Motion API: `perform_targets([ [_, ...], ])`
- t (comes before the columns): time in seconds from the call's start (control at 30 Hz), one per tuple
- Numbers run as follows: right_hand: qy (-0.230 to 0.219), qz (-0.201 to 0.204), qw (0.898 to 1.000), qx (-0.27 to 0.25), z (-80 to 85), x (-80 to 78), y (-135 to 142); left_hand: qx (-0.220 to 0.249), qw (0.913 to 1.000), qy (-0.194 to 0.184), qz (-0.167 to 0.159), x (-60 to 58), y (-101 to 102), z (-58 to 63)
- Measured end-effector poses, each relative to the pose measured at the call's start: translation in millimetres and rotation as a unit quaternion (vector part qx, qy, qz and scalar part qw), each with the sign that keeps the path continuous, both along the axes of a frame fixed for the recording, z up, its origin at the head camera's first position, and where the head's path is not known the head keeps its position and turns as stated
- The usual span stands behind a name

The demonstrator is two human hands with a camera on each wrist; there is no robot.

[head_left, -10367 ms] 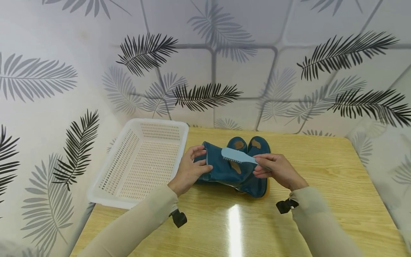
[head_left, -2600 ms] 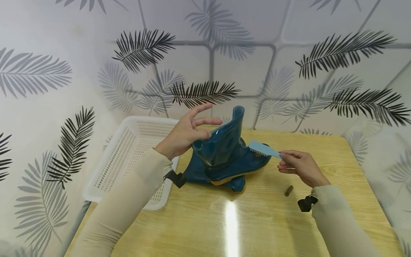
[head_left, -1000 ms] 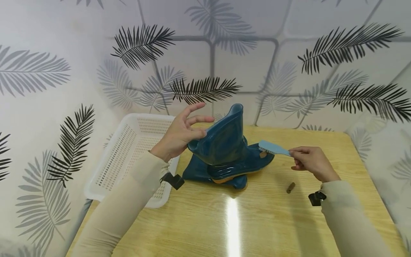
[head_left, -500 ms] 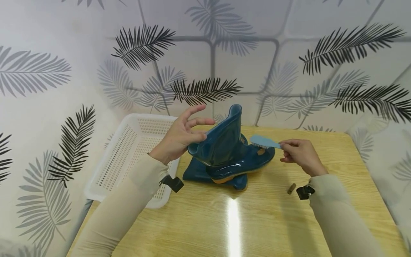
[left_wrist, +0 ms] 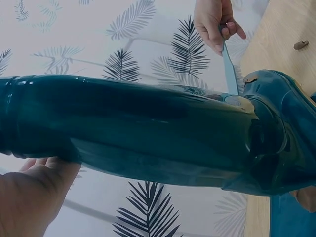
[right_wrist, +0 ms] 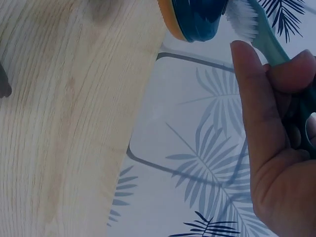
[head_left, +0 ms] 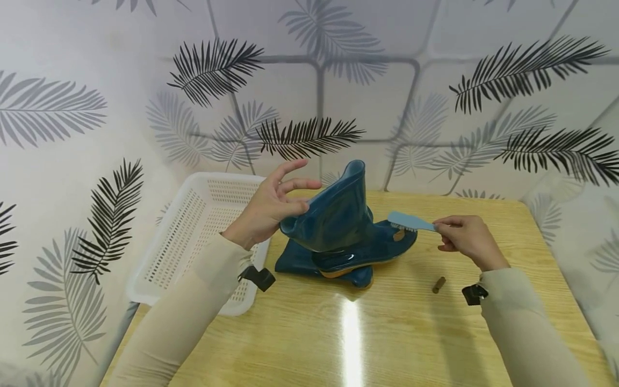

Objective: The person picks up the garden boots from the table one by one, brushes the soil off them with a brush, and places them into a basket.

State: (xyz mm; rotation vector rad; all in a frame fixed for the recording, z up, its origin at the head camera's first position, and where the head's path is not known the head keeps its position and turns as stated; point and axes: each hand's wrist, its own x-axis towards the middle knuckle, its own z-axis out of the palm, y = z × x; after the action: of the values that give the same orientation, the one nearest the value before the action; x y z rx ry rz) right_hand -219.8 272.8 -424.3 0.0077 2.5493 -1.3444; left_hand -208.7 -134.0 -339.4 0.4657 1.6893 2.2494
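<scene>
A glossy blue rain boot (head_left: 338, 215) stands tilted over a second blue rain boot (head_left: 296, 259), which lies on the table and is partly hidden. My left hand (head_left: 273, 207) pinches the upper boot's rim with thumb and fingers, other fingers spread; in the left wrist view the hand (left_wrist: 39, 192) shows beneath the shaft. In my right hand (head_left: 466, 239) is the handle of a light blue scrub brush (head_left: 408, 221). Its pale bristles (right_wrist: 242, 19) lie at the boot's toe, right beside a brown patch (head_left: 398, 235).
A white perforated plastic basket (head_left: 193, 242) sits left of the boots. One small brown piece (head_left: 439, 285) lies on the wooden table (head_left: 406, 344), in front of the right hand. A leaf-patterned cloth (head_left: 367, 107) rises behind the table.
Earlier, both boots lay together; now one is raised over the other, my left hand at its rim. The brown piece has appeared on the table. Lately the brush moves left, then right, over the toe.
</scene>
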Motion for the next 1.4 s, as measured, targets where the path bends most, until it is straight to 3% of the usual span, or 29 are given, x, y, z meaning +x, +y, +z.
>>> perform_targets([
  [0.23, 0.031, -0.022, 0.998, -0.042, 3.3, -7.3, -17.6, -0.001, 1.0, -0.006, 0.005, 1.0, -4.0, 0.6],
  [0.37, 0.027, -0.01, 0.998, -0.062, 1.7, -9.8, -25.8, 0.003, 1.0, -0.003, 0.005, 0.8, -3.2, 0.1],
  [0.53, 0.008, 0.007, 0.999, -0.038, -1.3, -5.1, -15.4, 0.0, 1.0, 0.0, 0.005, 0.8, -2.5, -2.4],
  [0.73, 0.009, -0.003, 0.999, -0.036, -0.1, -0.8, 0.9, 0.0, 1.0, 0.002, 0.003, 0.0, -3.4, -2.3],
  [0.93, 0.036, -0.045, 0.996, -0.068, 4.3, -1.9, -7.6, 0.003, 0.9999, 0.01, -0.003, -1.2, -2.4, -1.1],
  [1.07, 0.037, -0.047, 0.995, -0.078, 0.5, -2.4, -13.3, 0.0, 1.0, 0.007, -0.003, -0.6, -1.9, -1.2],
  [1.23, 0.024, -0.042, 0.997, -0.057, -7.2, 0.4, -9.7, 0.0, 1.0, 0.006, -0.001, -0.8, -1.1, -1.5],
  [1.4, 0.043, -0.052, 0.997, -0.039, -7.4, 2.8, -7.2, 0.001, 1.0, 0.001, 0.001, -0.1, -1.2, -2.0],
])
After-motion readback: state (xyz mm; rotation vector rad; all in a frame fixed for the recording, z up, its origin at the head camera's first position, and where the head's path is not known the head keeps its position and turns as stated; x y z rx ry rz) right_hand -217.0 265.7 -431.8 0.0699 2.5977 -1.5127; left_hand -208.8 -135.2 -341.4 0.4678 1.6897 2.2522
